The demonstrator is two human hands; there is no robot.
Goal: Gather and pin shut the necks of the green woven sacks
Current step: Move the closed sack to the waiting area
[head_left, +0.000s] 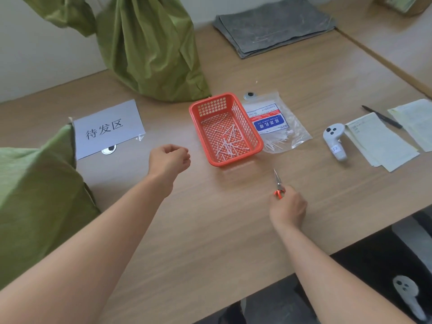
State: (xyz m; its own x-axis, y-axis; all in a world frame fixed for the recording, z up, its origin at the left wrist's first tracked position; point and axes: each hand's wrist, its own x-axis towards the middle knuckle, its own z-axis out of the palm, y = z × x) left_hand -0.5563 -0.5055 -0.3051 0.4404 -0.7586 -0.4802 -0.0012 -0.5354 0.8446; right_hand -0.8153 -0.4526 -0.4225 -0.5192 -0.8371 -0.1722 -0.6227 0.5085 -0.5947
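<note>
Head view, read near to far: gripped small orange-handled scissors (279, 184) in the right hand (288, 206), low over the tabletop (210, 242), blades closed and pointing away. Held the left hand (169, 159) further out above the wood, fingers curled in toward the palm, with nothing visible inside them. Found one green woven sack (35, 195) lying at the near left edge, its far corner overlapping a printed sign (107, 127). Just beyond both hands, saw an orange basket (233, 161) with short white offcuts (225, 141) on its floor and, just beside its right wall, a clear bag of nylon cable ties (275, 122). Further right, noted a white controller (334, 141), sheets of paper (378, 143) and a black pen (381, 116). At the back, saw a second green sack (149, 50) standing upright with folds drawn upward, its neck cropped by the frame, so could not tell whether fastened; to its right, a stack of grey felt sheets (273, 26). Judged the step as the change-over from trimming to the next neck. Called, most likely, for parking the scissors closed beside the basket and well clear of the cloth, drawing a single tie from the bag, bunching the neck in tight even pleats, cinching low under the bunch, and snipping the tail over the basket to catch the offcut.
</note>
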